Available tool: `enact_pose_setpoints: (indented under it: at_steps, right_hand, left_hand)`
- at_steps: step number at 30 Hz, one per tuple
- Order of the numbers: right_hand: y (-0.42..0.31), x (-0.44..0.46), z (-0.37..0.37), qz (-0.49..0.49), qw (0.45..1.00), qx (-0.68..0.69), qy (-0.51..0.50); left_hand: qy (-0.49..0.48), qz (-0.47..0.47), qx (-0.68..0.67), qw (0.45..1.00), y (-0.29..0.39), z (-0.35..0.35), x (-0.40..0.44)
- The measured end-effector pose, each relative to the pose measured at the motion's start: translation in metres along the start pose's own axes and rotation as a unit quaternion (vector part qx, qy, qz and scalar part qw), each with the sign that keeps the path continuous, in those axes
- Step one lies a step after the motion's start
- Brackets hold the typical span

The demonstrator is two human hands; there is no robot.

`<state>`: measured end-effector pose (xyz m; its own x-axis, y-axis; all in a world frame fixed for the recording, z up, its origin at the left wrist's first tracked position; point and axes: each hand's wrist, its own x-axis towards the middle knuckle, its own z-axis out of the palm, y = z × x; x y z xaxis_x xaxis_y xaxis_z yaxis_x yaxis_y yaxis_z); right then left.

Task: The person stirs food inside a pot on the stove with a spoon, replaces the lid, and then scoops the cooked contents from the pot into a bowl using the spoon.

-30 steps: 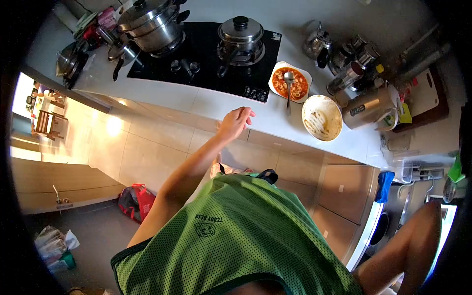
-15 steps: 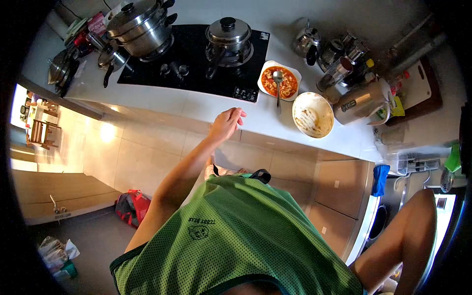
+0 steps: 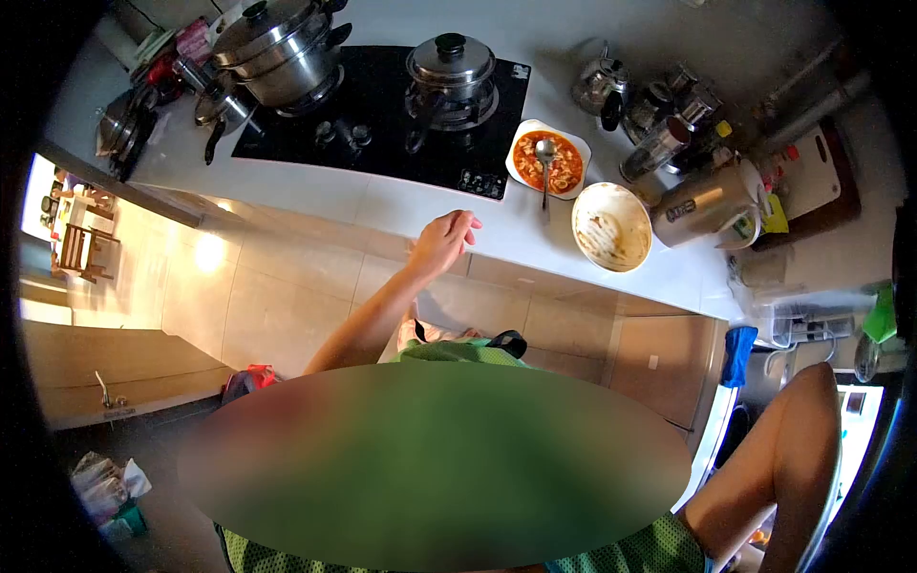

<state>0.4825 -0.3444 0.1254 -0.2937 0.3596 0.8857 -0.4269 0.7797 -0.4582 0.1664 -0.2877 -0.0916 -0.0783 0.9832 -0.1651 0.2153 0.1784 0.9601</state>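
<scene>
My left hand [image 3: 447,241] hovers in front of the counter's edge, its fingers loosely curled together, with nothing visible in them. Nearest to it on the counter is a white squarish bowl [image 3: 522,176] of red soupy food. A metal spoon [image 3: 545,170] rests in that bowl, its handle over the near rim. Beside it stands a cream round bowl [image 3: 611,227], its inside smeared with brown residue. Only my bent right arm [image 3: 778,458] shows at the lower right; the right hand is out of sight.
A black cooktop [image 3: 382,105] holds a lidded pan [image 3: 451,67] and a large steel pot [image 3: 277,67]. A metal jug [image 3: 702,205], a kettle [image 3: 600,86] and glass vessels stand at right. Cabinets [image 3: 659,358] lie below the counter. A blurred oval covers my torso.
The view has shifted slightly, so the counter items appear a little further right. My left hand stays in nearly the same place and pose.
</scene>
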Motion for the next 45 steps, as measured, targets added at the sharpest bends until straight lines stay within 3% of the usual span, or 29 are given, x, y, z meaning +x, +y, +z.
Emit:
enact_pose_setpoints:
  at_steps: [35, 40, 45]
  right_hand:
    - [0.011, -0.005, -0.006, 0.003, 1.000, 0.017, 0.000]
    - [0.012, -0.011, -0.021, 0.021, 0.999, 0.014, 0.033]
    - [0.028, -0.025, -0.053, 0.080, 0.991, 0.033, 0.103]
  left_hand:
    - [0.005, -0.002, -0.004, 1.000, -0.004, 0.000, 0.000]
    - [0.004, -0.012, -0.022, 1.000, -0.008, 0.006, 0.008]
    - [-0.060, 0.007, -0.038, 0.997, 0.005, 0.013, 0.022]
